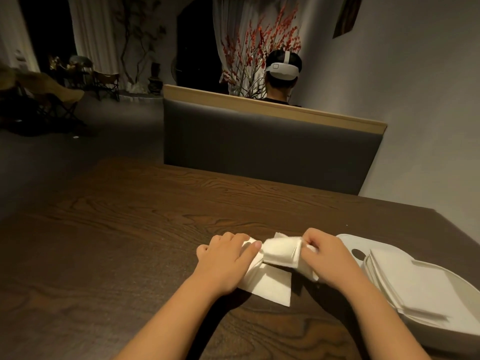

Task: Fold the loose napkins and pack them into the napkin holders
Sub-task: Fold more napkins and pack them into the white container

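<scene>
Napkin (275, 258) ends hidden under both hands; tray (465, 336) cut by right edge.

Both hands, left hand (223, 258) and right hand (330, 255), pinch a white napkin (278, 266) on the dark wooden table (130, 229).

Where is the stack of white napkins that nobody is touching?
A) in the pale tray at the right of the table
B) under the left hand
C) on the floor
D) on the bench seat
A: the untouched stack of napkins lies in the pale tray at the table's right edge, beside the right hand.
</scene>
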`<move>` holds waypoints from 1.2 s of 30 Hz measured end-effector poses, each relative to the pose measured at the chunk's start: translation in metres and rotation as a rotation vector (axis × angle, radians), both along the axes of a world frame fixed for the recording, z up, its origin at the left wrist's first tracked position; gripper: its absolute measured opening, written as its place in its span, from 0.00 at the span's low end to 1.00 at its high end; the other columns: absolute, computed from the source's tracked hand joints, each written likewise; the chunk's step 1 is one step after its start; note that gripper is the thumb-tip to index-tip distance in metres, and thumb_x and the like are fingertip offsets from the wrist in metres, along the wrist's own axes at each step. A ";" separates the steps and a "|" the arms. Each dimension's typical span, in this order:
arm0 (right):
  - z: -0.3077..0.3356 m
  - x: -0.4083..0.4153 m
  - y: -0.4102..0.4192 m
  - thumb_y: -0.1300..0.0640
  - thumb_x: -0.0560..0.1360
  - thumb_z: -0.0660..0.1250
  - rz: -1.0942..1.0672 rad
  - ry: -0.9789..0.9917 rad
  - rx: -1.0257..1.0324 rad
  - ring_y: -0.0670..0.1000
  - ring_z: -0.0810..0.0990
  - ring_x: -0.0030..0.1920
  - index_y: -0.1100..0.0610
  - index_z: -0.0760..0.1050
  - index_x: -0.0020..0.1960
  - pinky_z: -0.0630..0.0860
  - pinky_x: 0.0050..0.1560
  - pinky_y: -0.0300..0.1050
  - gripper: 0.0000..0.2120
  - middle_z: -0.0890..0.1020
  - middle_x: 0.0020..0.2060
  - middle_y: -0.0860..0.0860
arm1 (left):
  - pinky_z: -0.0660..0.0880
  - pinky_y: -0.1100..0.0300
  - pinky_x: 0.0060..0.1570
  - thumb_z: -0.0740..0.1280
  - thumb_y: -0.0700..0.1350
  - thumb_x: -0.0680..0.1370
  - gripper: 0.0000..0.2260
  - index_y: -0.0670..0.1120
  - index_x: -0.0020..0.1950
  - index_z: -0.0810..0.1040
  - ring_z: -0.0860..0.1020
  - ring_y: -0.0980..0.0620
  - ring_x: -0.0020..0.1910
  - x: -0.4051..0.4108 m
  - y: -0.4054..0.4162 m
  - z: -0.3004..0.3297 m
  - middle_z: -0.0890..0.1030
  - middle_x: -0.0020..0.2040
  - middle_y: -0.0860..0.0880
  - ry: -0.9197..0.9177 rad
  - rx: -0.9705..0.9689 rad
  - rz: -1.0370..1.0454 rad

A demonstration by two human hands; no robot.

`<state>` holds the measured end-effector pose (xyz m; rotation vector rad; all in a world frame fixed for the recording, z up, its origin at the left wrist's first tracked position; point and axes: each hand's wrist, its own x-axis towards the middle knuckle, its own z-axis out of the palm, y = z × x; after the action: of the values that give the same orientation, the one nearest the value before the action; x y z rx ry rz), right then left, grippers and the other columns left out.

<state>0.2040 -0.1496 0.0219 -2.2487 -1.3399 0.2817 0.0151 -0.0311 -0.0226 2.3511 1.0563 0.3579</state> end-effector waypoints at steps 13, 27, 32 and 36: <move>-0.030 -0.020 -0.007 0.60 0.64 0.68 0.078 0.980 -0.071 0.69 0.80 0.55 0.72 0.74 0.58 0.73 0.52 0.56 0.25 0.81 0.55 0.68 | 0.73 0.39 0.64 0.72 0.52 0.74 0.24 0.42 0.67 0.78 0.79 0.35 0.59 -0.001 -0.029 0.016 0.82 0.59 0.37 -0.785 -1.110 -0.209; -0.007 -0.018 -0.025 0.55 0.66 0.75 0.297 0.937 0.007 0.57 0.80 0.44 0.57 0.82 0.45 0.77 0.42 0.43 0.09 0.81 0.44 0.61 | 0.79 0.45 0.50 0.56 0.42 0.85 0.14 0.45 0.67 0.76 0.84 0.47 0.56 0.003 -0.015 0.027 0.84 0.59 0.45 -1.189 -1.322 0.177; 0.002 -0.027 -0.028 0.60 0.60 0.83 0.323 1.339 0.282 0.60 0.83 0.51 0.65 0.77 0.59 0.82 0.48 0.53 0.31 0.82 0.53 0.64 | 0.73 0.36 0.64 0.59 0.40 0.83 0.13 0.43 0.65 0.78 0.82 0.37 0.59 0.006 -0.019 0.020 0.84 0.58 0.39 -1.152 -1.473 0.194; 0.001 -0.047 -0.015 0.72 0.74 0.68 0.102 1.105 0.331 0.59 0.85 0.51 0.62 0.75 0.61 0.81 0.49 0.54 0.17 0.85 0.51 0.59 | 0.77 0.40 0.60 0.64 0.42 0.79 0.16 0.38 0.65 0.78 0.83 0.37 0.54 0.014 -0.035 0.019 0.83 0.58 0.34 -1.017 -1.483 0.112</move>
<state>0.1574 -0.1650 0.0227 -1.3364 -0.7833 1.0551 0.0288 -0.0665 -0.0037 0.6040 0.5247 0.4729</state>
